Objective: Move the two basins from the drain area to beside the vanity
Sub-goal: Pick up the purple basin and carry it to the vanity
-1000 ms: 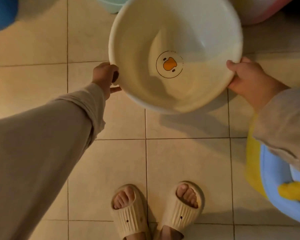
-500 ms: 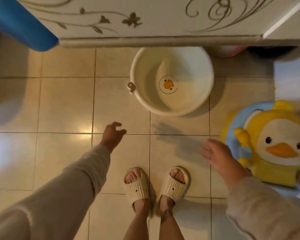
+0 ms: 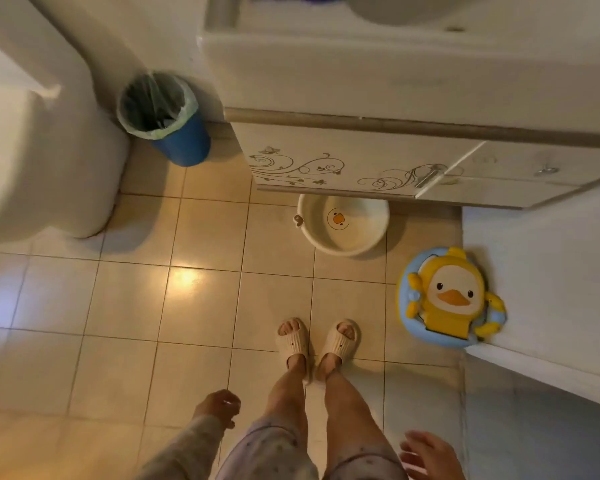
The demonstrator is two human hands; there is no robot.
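A cream basin (image 3: 343,237) with an orange duck face printed on its bottom sits on the tiled floor, its far edge tucked under the white vanity (image 3: 361,164). Only this one basin shows. My left hand (image 3: 219,408) hangs low beside my left leg, fingers loosely curled and holding nothing. My right hand (image 3: 430,455) is at the bottom right with fingers spread, also holding nothing. Both hands are far from the basin.
A blue bin (image 3: 167,123) with a plastic liner stands left of the vanity, next to a white toilet (image 3: 39,161). A yellow and blue duck potty seat (image 3: 451,299) leans against the white wall on the right. My slippered feet (image 3: 317,341) stand on the tiles.
Both hands set the basin down under the vanity front and let go. They have dropped back to my sides, and my view has risen away from the floor.
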